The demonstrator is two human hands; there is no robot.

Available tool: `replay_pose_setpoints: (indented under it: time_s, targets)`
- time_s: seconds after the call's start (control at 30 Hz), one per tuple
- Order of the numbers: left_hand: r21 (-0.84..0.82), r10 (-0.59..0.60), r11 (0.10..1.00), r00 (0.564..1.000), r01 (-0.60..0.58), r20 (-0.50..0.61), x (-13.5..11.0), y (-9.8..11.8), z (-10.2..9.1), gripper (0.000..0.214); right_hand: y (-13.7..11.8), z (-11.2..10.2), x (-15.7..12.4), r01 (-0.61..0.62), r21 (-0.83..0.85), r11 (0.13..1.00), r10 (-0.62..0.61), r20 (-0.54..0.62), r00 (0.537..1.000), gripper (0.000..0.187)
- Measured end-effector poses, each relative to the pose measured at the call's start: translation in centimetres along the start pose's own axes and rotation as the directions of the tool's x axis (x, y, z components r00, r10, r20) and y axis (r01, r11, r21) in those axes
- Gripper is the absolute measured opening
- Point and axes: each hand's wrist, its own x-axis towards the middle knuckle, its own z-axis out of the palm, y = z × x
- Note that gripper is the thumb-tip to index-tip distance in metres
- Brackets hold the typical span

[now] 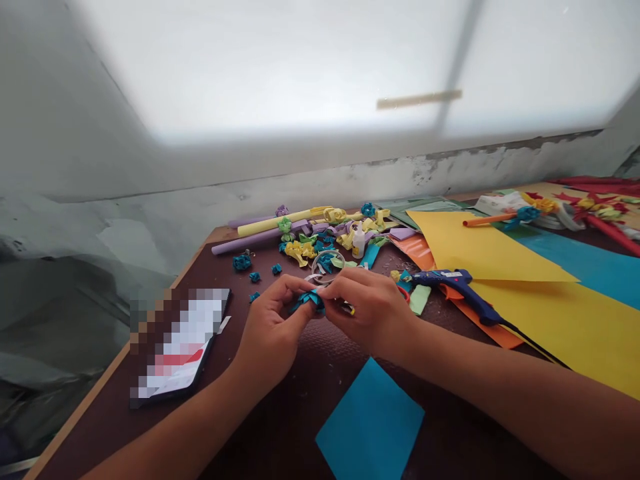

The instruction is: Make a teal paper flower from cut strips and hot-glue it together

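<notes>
Both my hands meet above the middle of the dark brown table [280,427]. My left hand [273,323] and my right hand [367,307] pinch a small curled piece of blue paper [310,301] between thumbs and fingertips. Something small and dark with a yellow tip sticks out under my right fingers; I cannot name it. A square sheet of blue paper [373,423] lies flat just in front of my forearms. A blue glue gun [460,290] rests to the right of my right hand.
Several rolled paper flowers and scraps [320,237] in blue, yellow, purple and green lie beyond my hands, with a small glue bottle [359,243] and paper tubes [273,223]. Large yellow [500,257], blue and orange sheets cover the right side. A phone [183,347] lies at left.
</notes>
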Motion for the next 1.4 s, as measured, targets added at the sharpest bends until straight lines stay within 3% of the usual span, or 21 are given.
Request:
replay_pose_setpoints:
  time_s: [0.13,0.23,0.33,0.5,0.63,0.77,0.9,0.97,1.07,1.13,1.23,1.33,1.4]
  targets:
    - [-0.108,0.021,0.994,0.998,-0.027,-0.057,0.0,-0.5,-0.2,0.008,-0.7,0.5,-0.1,-0.086,0.18,0.98,0.101,-0.079,0.992,0.017]
    - [-0.26,0.019,0.965,1.0,-0.019,-0.004,0.2,-0.7,-0.2,0.016,-0.6,0.4,-0.1,-0.139,0.24,0.961,0.166,-0.1,0.981,0.022]
    - [-0.317,-0.001,0.948,0.999,0.014,0.042,0.3,-0.7,-0.2,0.017,-0.1,0.1,0.0,-0.1,0.185,0.978,0.116,-0.075,0.99,0.015]
    - [-0.291,-0.044,0.956,0.999,0.038,-0.013,0.2,-1.1,-0.2,0.01,0.2,-0.1,0.1,0.027,0.008,1.0,-0.027,-0.041,0.999,0.01]
    - [-0.26,-0.026,0.966,0.998,0.011,-0.056,0.1,-1.2,-0.3,0.009,-0.2,-0.1,0.2,-0.041,-0.019,0.999,0.04,-0.022,0.999,0.009]
    - [-0.144,-0.006,0.99,0.997,-0.004,-0.07,0.1,-0.8,-0.1,0.007,-0.3,-0.4,0.1,-0.057,-0.097,0.994,0.062,0.05,0.997,0.016]
    - [0.17,0.087,0.983,0.992,-0.07,-0.096,0.0,-0.3,0.2,0.007,-0.5,-0.5,0.2,-0.046,-0.248,0.968,0.074,0.105,0.992,0.019]
    - [0.286,0.142,0.952,0.984,-0.106,-0.108,-0.2,-0.1,0.3,0.009,-0.8,-0.4,0.4,-0.14,-0.27,0.953,0.166,0.073,0.984,0.016]
    - [0.348,0.188,0.929,0.972,-0.129,-0.143,-0.4,-0.1,0.2,0.011,-1.4,-0.1,0.5,-0.301,-0.167,0.939,0.311,0.038,0.95,0.011]
    - [0.316,0.177,0.942,0.969,-0.115,-0.173,-0.3,-0.3,0.1,0.011,-1.8,0.1,0.3,-0.316,-0.066,0.947,0.319,0.057,0.946,0.012]
    - [0.186,0.12,0.979,0.969,-0.08,-0.215,-0.1,-0.6,-0.3,0.01,-2.2,0.4,-0.3,-0.238,0.026,0.971,0.234,0.109,0.966,0.031]
    - [-0.05,0.032,0.998,0.975,-0.044,-0.22,0.2,-0.7,-0.5,0.012,-2.1,0.5,-0.6,-0.205,0.134,0.969,0.183,0.159,0.97,0.045]
    - [-0.222,-0.017,0.975,0.987,-0.019,-0.16,0.4,-0.6,-0.6,0.014,-1.7,0.5,-0.4,-0.266,0.267,0.926,0.232,0.152,0.961,0.044]
